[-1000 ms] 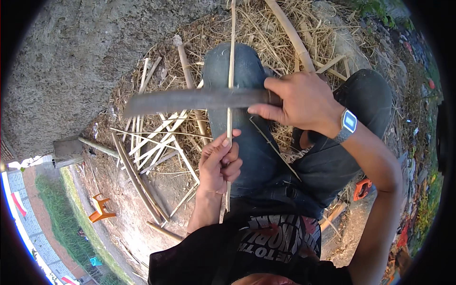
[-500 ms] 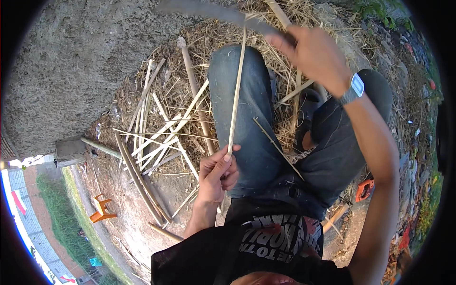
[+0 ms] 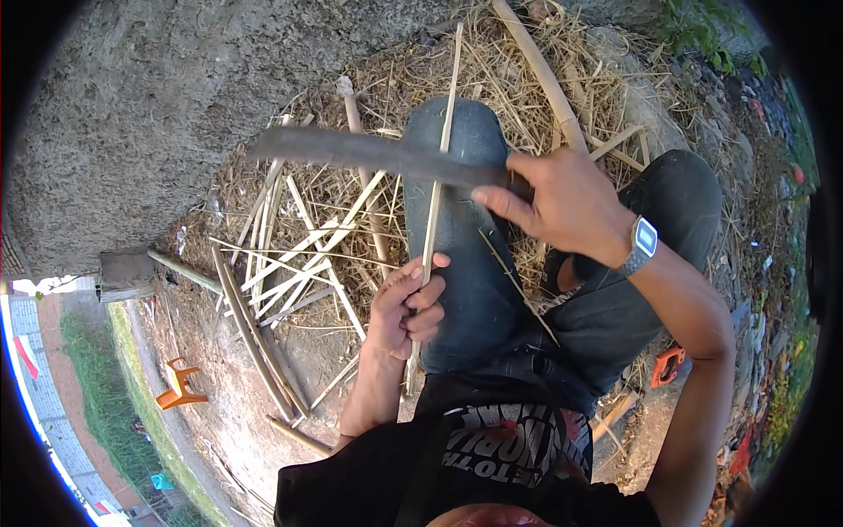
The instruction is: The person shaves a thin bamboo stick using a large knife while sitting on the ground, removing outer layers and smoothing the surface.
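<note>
Fingers of my left hand (image 3: pixel 401 307) pinch a long, thin, pale bamboo-like strip (image 3: pixel 433 218), which runs from upper centre down over my blue-denim leg (image 3: pixel 470 263). My right hand (image 3: pixel 575 204) curls its fingers round a long, dark metal knife (image 3: pixel 369 155); its blade crosses the strip, though whether they touch I can't tell. This looks like shaving; another stroke would call for a firm pinch and shallow angle.

An open-air work spot: rough grey wall (image 3: pixel 158 114) at upper left, dirt ground (image 3: pixel 241 386) at lower left with an orange chair (image 3: pixel 180 386), grass (image 3: pixel 92 378) beyond; strips (image 3: pixel 309 262) left of centre, straw (image 3: pixel 505 79) at top centre.
</note>
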`<state>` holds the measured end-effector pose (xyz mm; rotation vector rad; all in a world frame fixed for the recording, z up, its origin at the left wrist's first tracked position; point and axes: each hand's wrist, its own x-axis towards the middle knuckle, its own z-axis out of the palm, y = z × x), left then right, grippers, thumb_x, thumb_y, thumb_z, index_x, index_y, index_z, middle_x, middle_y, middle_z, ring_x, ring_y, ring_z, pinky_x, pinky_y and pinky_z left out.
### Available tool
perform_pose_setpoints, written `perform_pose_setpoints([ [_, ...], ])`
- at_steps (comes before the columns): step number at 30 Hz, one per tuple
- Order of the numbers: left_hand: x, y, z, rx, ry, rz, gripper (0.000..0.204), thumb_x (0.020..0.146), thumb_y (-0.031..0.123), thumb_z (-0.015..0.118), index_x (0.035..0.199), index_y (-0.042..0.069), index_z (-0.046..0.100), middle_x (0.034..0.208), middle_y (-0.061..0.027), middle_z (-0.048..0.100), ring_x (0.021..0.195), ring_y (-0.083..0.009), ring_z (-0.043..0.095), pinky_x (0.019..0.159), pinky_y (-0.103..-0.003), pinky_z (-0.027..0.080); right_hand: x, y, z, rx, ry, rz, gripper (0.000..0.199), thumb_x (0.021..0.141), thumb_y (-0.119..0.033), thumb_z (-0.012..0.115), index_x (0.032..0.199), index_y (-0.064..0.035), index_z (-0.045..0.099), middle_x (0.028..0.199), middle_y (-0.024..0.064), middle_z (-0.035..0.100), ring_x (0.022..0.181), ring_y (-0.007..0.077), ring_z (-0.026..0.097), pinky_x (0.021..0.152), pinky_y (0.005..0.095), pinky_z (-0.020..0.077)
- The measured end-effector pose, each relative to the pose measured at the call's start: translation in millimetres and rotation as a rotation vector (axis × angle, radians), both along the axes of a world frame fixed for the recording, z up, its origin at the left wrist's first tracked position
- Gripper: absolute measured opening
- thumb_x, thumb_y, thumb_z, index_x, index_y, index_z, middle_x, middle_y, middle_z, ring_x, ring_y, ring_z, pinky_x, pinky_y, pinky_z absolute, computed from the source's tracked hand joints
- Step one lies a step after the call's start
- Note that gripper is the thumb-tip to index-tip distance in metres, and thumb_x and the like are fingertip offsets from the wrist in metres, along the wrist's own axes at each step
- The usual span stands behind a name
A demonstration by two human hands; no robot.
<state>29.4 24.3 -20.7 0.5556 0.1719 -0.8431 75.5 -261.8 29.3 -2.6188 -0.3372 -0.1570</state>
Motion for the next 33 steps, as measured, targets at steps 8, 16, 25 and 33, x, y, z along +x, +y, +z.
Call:
perform_pose_setpoints([
  [8,-2.6,-16.6,17.7,0.214,-0.095,0.042,0.034,0.110,0.025,0.046,0.135,0.004,0.056,0.066,0.0063,0.029,0.043,-0.0022,0.021,0.037,-0.021,0.014,18.7,-6.2,10.0,-0.043,0.004,-0.052,0.068,0.096,-0.068,0.052,0.077,-0.0042,0.066,0.054,0.0138,0.059,0.057,0.0351,0.067,0.054,0.0454,0.0535],
  [16,-4.7,-16.1,13.4,0.244,-0.103,0.092,0.032,0.110,0.021,0.044,0.134,0.003,0.053,0.066,0.0058,0.029,0.042,-0.0021,0.020,0.036,-0.021,0.013,5.8,-0.2,6.1,-0.142,-0.015,0.122,0.064,0.093,-0.071,0.054,0.080,-0.0089,0.068,0.057,0.0112,0.062,0.058,0.0334,0.068,0.054,0.0457,0.0546],
  [25,-8.5,-33.9,14.2,0.439,-0.254,0.163,0.033,0.109,0.022,0.048,0.135,0.005,0.059,0.067,0.0048,0.032,0.043,-0.0023,0.022,0.038,-0.021,0.015,0.4,5.2,-1.9,-0.205,-0.141,0.120,0.066,0.091,-0.072,0.055,0.082,-0.0078,0.068,0.059,0.0114,0.064,0.060,0.0327,0.069,0.054,0.0449,0.0548],
  [33,-14.7,-33.9,2.2,0.442,-0.327,0.136,0.034,0.110,0.020,0.047,0.138,0.004,0.059,0.066,0.0043,0.031,0.044,-0.0027,0.023,0.038,-0.022,0.017,29.2,-26.9,10.4,-0.004,0.013,-0.065,0.070,0.094,-0.072,0.051,0.082,-0.0064,0.071,0.059,0.0147,0.064,0.059,0.0351,0.068,0.055,0.0462,0.0546],
])
